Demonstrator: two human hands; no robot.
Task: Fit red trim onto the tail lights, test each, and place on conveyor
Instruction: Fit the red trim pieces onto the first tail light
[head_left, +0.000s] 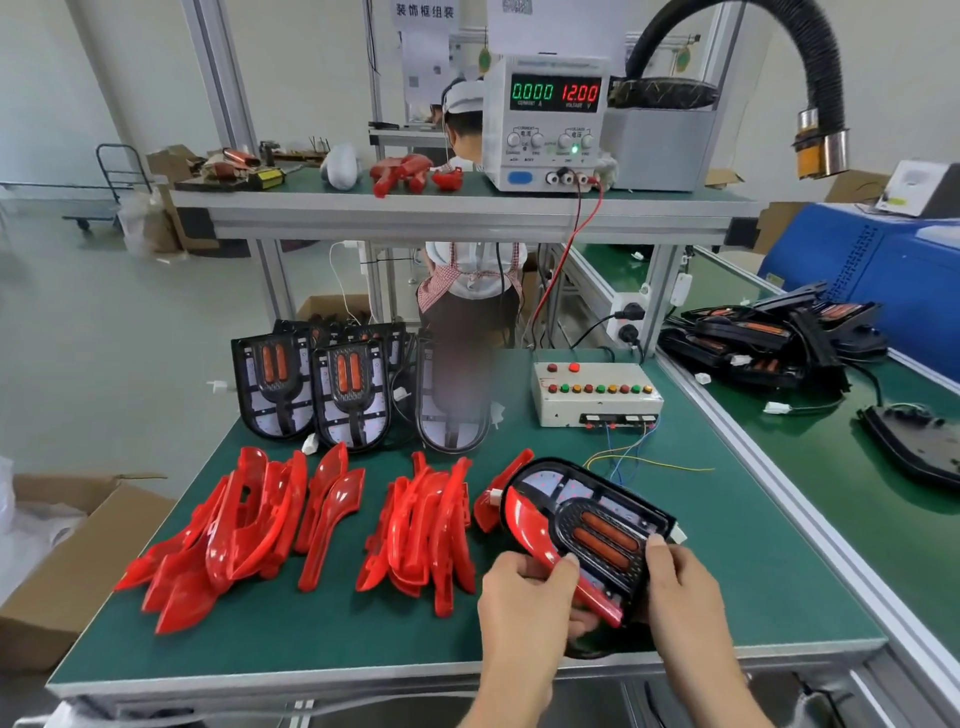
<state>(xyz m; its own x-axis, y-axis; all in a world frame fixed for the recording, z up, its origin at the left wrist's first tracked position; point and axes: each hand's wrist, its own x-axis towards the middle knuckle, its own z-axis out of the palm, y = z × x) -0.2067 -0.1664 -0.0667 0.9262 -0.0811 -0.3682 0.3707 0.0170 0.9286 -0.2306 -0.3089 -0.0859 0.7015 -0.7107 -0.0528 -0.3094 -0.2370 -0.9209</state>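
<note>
Both hands — left hand (524, 587), right hand (675, 587) — seemingly grip tail light (597, 525).

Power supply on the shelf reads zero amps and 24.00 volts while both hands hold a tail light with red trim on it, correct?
Not quite. In the head view the power supply reads 12.00 volts, not 24.00. Zero amps is right, and the left hand and right hand do hold the tail light with red trim.

Pale walls, grey floor (130, 322), aluminium-framed green-topped workbench (291, 639), upper shelf (415, 208).
</note>
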